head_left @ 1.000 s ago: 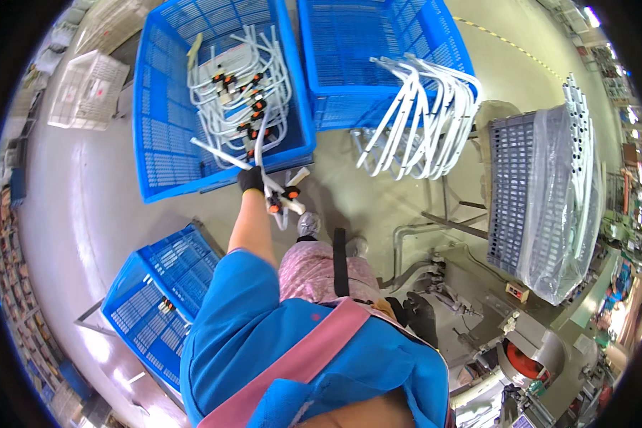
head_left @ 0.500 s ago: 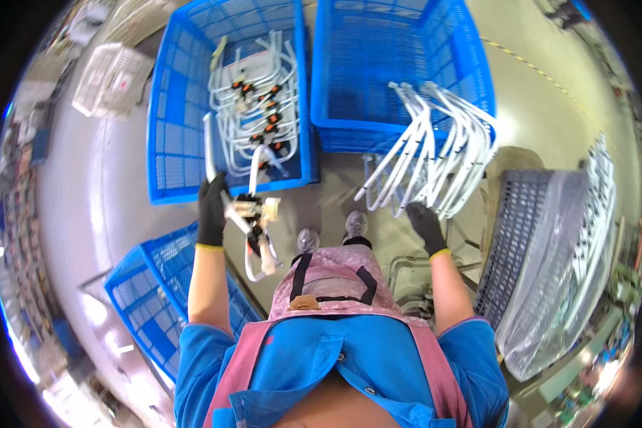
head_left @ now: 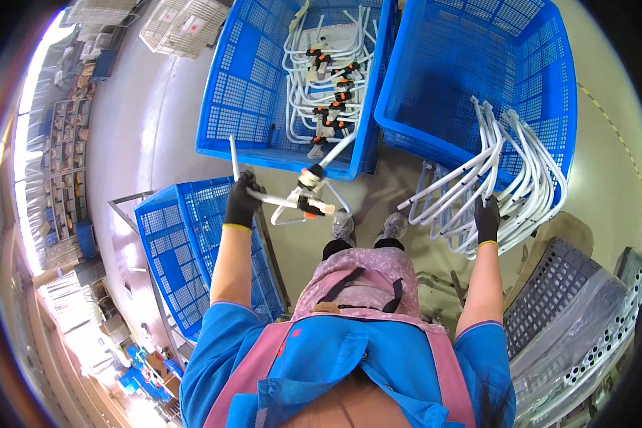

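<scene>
Right hand [head_left: 487, 217] shifted farther in among the bent white tubes [head_left: 489, 166] since the earlier frame; left hand [head_left: 242, 202] closed round a white tubular frame [head_left: 272, 199].
The frame hangs before the near rim of the left blue crate [head_left: 278, 161]. It would probably handle as light, stiff and somewhat slippery, best held by bare tube, clear of the black-and-orange fittings [head_left: 308, 206], likely its more fragile part. The right hand meets the bundle; whether it encloses a tube cannot be told. Tubes: round, smooth, curved, overhanging the right blue crate [head_left: 435, 139]. Crates: perforated, apparently plastic.
</scene>
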Motion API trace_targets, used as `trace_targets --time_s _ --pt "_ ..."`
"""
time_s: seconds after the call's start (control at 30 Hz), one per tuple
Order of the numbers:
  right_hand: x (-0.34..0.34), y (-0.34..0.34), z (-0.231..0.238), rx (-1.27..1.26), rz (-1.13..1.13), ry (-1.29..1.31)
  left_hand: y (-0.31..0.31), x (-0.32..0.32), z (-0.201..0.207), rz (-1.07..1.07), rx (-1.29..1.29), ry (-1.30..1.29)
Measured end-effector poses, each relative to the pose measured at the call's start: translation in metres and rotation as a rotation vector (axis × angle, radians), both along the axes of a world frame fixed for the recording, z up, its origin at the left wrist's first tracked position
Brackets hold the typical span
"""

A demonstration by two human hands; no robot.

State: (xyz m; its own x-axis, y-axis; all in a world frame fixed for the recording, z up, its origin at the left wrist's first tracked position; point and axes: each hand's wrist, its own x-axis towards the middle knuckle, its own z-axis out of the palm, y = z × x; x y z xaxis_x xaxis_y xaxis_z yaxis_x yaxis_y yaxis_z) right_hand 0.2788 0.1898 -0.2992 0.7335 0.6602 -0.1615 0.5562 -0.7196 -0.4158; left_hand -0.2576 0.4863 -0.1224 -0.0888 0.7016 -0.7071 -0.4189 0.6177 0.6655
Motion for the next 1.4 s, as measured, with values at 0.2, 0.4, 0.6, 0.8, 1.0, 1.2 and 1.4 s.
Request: trace_targets --time_s 0.2,0.4,0.6,0.8,1.0,1.2,1.4 --pt "0.008 -0.005 -0.018 -0.02 -0.046 0.13 -0.035 -0.001 0.038 -0.155 0.271 -0.251" --pt "-0.005 0.001 0.024 0.166 -0.192 0.282 -0.012 -0.006 0.085 -0.478 0.126 -0.084" --pt "-0.013 -0.012 0.044 0.276 -0.285 0.243 -0.038 -0.016 0.126 -0.692 0.038 0.454" --pt "-0.076 -0.029 0.074 0.659 -0.566 0.511 -0.083 -0.025 0.139 -0.717 0.172 0.413" --pt "-0.042 -0.027 0.104 0.237 -0.206 0.134 -0.094 -0.046 0.138 -0.8 0.18 0.511" --pt "-0.017 -0.04 0.075 0.29 -0.256 -0.198 -0.103 -0.05 0.132 -0.882 0.169 0.531" --pt "0.016 -0.021 0.006 0.007 -0.31 0.11 -0.126 -0.034 0.134 -0.889 0.14 0.58"
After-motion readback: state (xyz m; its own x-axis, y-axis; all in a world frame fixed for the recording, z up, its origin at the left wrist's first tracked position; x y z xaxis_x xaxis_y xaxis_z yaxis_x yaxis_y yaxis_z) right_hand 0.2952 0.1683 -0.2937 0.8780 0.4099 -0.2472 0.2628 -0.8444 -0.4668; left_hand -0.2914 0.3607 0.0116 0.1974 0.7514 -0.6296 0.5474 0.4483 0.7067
